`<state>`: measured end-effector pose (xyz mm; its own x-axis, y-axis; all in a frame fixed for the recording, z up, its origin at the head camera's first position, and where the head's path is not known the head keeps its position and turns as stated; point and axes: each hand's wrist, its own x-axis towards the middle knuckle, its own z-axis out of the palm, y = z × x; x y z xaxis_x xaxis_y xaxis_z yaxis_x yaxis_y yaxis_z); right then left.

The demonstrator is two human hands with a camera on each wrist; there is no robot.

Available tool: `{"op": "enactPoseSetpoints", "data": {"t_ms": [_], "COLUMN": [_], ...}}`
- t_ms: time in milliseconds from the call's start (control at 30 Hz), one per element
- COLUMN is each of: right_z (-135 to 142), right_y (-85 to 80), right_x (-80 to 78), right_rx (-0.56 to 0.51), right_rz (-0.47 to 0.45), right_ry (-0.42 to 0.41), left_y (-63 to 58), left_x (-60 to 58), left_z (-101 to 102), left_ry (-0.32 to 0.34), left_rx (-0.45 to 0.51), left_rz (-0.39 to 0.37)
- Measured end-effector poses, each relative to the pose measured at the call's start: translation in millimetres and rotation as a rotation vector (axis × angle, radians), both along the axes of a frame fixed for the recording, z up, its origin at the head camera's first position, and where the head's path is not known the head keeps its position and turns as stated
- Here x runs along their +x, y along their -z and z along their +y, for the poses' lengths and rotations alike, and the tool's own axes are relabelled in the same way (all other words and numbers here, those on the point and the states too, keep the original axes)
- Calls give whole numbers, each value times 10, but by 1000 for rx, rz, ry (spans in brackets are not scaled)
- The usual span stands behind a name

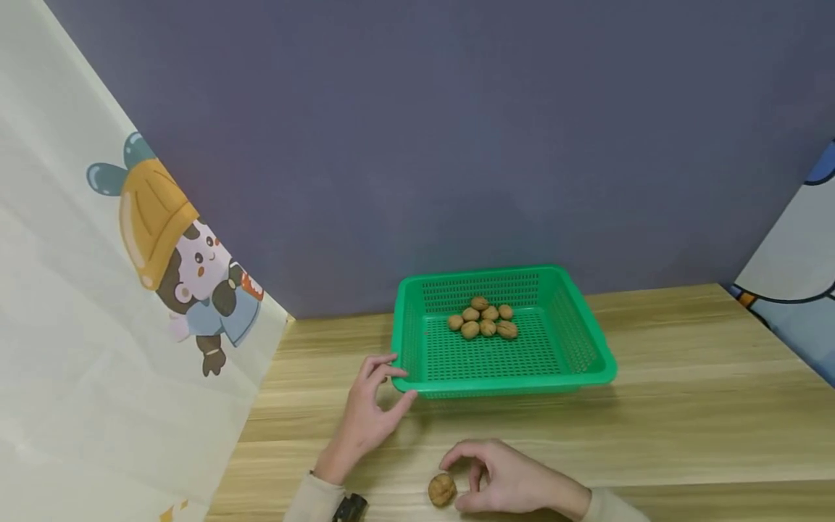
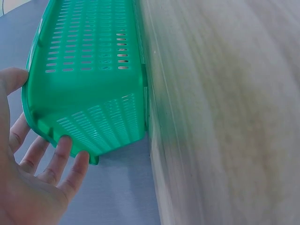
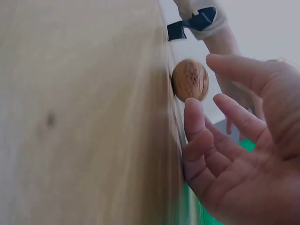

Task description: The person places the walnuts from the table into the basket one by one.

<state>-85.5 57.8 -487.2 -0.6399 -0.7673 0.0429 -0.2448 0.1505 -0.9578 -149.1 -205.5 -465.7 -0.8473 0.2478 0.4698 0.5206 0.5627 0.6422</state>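
Observation:
A green plastic basket [image 1: 502, 384] with slotted walls stands on the table, several walnuts [image 1: 488, 328] gathered toward the back of its floor. At its front left corner my left hand [image 1: 370, 413] holds the rim, thumb on the front side and fingers round the left side. The left wrist view shows that hand [image 2: 35, 187] with its fingertips against the basket's corner [image 2: 84, 98]. Nearer to me, a single walnut [image 1: 442, 490] lies on the table. My right hand [image 1: 505, 475] is just right of it, thumb and forefinger spread apart; in the right wrist view, fingertips are right at the walnut [image 3: 190, 79].
The wooden table [image 1: 678, 406] extends to both sides of the basket. Behind it rises a dark grey-blue panel [image 1: 430, 145]. A white sheet with a cartoon figure [image 1: 196, 268] borders the left side, and another printed sheet [image 1: 792, 254] the right. A black strap [image 1: 350, 507] circles the left wrist.

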Motion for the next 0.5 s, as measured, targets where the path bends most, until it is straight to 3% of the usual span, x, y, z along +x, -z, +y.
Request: {"op": "enactPoseSetpoints", "data": {"t_ms": [267,500], "right_z": [-86,-95], "right_y": [-3,28], "right_x": [68,89], "right_rx": [32,53], "right_rz": [30,35], "right_ry": [-12,14], "left_y": [-8,-11], "left_x": [6,10], "left_z": [-3,-2], "left_ry": [-9,-10], "left_rx": [-2,-15], "left_rz": [-23,0]}}
